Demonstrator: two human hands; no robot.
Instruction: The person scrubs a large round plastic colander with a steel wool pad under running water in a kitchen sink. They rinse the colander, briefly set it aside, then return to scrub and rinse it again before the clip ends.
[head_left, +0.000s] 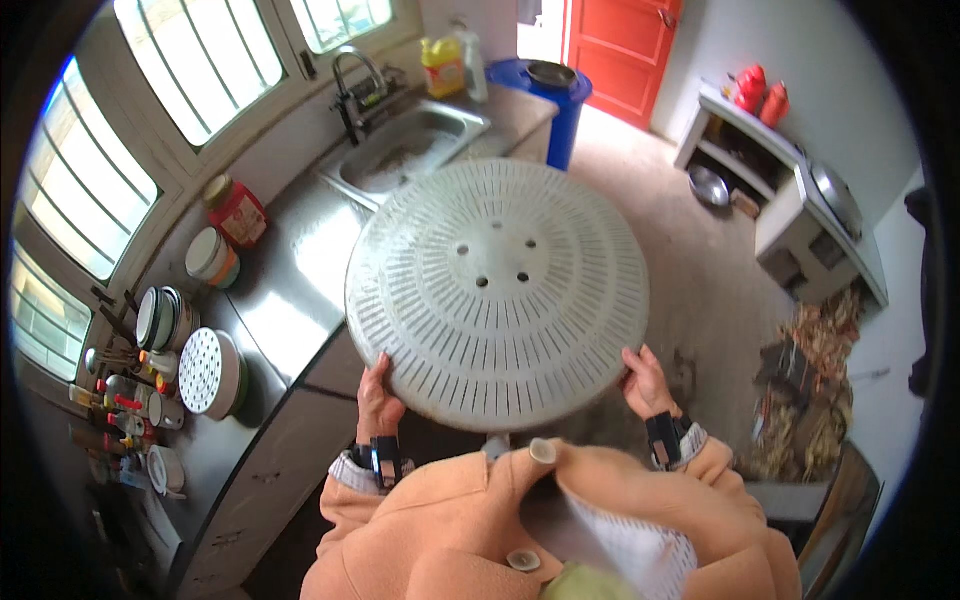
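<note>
A large round slotted cover (517, 337), pale grey with rings of narrow slits and several round holes at its middle, spans the space before my body. My left hand (377, 397) grips its near left rim, thumb on top. On the near right rim, my right hand (646, 384) holds it the same way. The fingers under the rim are hidden. The cover's far edge overlaps the view of the counter's front and the near corner of the stainless steel sink (397, 154).
The dark counter (281, 300) runs along my left, carrying a perforated steamer (206, 371), a red-lidded jar (238, 214) and several bottles. Beyond the sink stands a blue barrel (564, 124). A white stove (817, 225) and a heap of dry kindling (802, 405) lie right.
</note>
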